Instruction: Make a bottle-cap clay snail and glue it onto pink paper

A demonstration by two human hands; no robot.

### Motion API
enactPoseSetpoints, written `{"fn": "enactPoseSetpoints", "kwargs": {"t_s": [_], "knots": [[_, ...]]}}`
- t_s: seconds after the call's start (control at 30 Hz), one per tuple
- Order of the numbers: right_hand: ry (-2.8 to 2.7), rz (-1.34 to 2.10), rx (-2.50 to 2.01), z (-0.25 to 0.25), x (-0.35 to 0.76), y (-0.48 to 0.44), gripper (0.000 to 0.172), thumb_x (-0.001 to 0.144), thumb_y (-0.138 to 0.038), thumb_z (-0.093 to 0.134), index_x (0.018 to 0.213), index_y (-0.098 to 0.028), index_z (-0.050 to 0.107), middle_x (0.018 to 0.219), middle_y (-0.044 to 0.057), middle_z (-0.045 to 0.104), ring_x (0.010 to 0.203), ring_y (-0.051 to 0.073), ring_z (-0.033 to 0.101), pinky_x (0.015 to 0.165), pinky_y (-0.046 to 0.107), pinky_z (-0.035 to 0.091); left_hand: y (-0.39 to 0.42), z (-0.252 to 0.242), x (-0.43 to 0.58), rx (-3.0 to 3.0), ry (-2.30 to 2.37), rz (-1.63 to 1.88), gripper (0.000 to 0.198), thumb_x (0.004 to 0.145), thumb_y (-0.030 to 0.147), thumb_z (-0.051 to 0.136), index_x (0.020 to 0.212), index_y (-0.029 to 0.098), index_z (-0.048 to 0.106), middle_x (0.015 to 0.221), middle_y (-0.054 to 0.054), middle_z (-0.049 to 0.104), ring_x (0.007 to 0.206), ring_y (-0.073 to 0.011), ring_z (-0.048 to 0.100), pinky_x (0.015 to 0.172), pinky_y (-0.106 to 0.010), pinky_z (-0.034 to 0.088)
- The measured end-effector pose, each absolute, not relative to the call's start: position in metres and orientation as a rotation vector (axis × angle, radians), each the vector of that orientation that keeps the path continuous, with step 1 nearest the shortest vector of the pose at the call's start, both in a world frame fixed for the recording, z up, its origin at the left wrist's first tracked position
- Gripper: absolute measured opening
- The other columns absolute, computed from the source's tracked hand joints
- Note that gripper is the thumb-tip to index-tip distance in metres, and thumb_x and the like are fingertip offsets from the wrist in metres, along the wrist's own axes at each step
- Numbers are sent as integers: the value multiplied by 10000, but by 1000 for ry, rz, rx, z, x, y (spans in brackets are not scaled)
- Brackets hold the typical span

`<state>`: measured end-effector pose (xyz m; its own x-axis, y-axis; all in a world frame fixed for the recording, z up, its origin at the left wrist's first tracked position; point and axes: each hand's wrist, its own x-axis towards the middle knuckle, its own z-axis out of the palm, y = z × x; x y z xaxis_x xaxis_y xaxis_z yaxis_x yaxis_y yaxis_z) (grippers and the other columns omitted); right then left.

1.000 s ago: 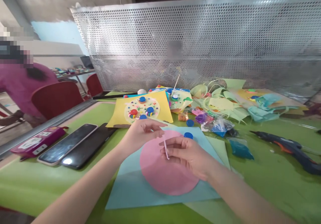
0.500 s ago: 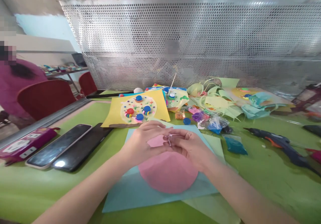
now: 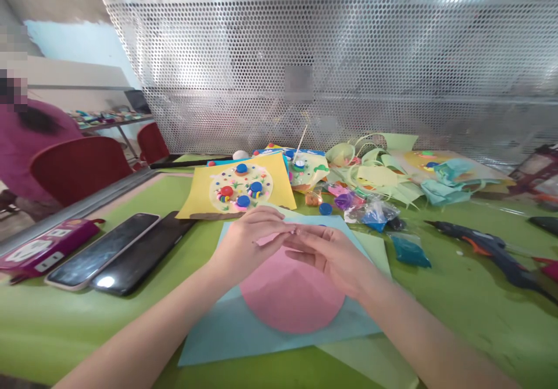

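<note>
My left hand (image 3: 250,239) and my right hand (image 3: 329,255) meet fingertip to fingertip above a pink paper circle (image 3: 290,293). Both pinch a small pale pink strip between them, barely visible at the touching fingertips. The circle lies on a light blue sheet (image 3: 226,331) on the green table (image 3: 457,313). A blue bottle cap (image 3: 325,209) sits just beyond the sheet.
Two phones (image 3: 102,252) and a pink case (image 3: 39,249) lie at left. A yellow sheet with a decorated circle (image 3: 239,188) is behind my hands. Paper scraps (image 3: 383,177), small bags (image 3: 375,217) and a glue gun (image 3: 488,246) lie at right. A person in purple (image 3: 26,139) sits far left.
My hands came together from apart. The pink strip, held upright in my right hand a second ago, is now pinched between both hands' fingertips.
</note>
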<state>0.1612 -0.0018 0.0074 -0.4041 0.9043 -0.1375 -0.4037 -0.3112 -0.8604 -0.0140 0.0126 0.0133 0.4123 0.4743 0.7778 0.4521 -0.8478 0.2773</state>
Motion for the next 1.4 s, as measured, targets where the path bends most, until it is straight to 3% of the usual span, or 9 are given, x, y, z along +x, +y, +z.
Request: {"fn": "enactPoseSetpoints", "kwargs": {"t_s": [0.2,0.37,0.5,0.73,0.9,1.13,1.3,1.4], "knots": [[-930,1886,-757,5,161,-2,203,674,-306,744,811,-159,724,859,51,727,857,164,667,829,305,516,11,12,-13,2595,957,1385,200,821,130,557,935,235,684,919,-31,720,934,-185,642,829,-339,499],[-930,1852,-789,6,162,1,209,601,-244,791,788,-172,730,822,22,721,775,140,668,777,274,524,7,11,-12,2729,926,1319,447,808,110,522,1231,256,514,1114,-57,664,1038,-194,607,939,-395,420],[-998,1740,-866,6,162,3,245,538,-330,814,705,-170,733,735,33,718,771,165,664,767,297,510,8,9,-14,2828,884,1317,383,818,175,585,1192,239,537,1219,-96,598,1074,-213,591,960,-397,406],[-1100,1617,-917,4,157,1,295,565,-410,777,732,-170,744,779,58,719,855,210,644,811,359,486,12,5,-16,3066,935,1299,387,882,93,489,1238,243,479,1191,-78,617,1090,-203,585,956,-401,399],[-1122,1756,-742,13,156,-3,354,628,-460,725,830,-169,729,952,93,700,959,241,624,751,351,508,10,7,-17,3059,932,1394,438,871,77,490,1245,303,464,1100,-23,673,985,-197,642,943,-407,395],[-1216,1754,-798,8,160,0,325,640,-426,729,831,-164,735,846,66,715,847,182,651,793,314,500,5,9,-11,2846,1131,1544,473,840,203,585,1266,337,430,673,62,713,810,-221,611,836,-401,358],[-1224,1610,-852,8,158,3,272,550,-405,779,689,-178,725,710,11,697,681,132,635,716,285,518,3,6,-9,2839,1123,1554,590,850,231,579,1363,309,298,714,41,736,967,-252,612,920,-435,287],[-1206,1569,-864,11,161,7,327,516,-440,786,644,-154,693,619,12,671,622,135,635,645,274,517,5,3,-9,2868,1138,1534,707,836,306,599,1410,279,188,923,-34,731,1105,-270,562,971,-450,259]]}}
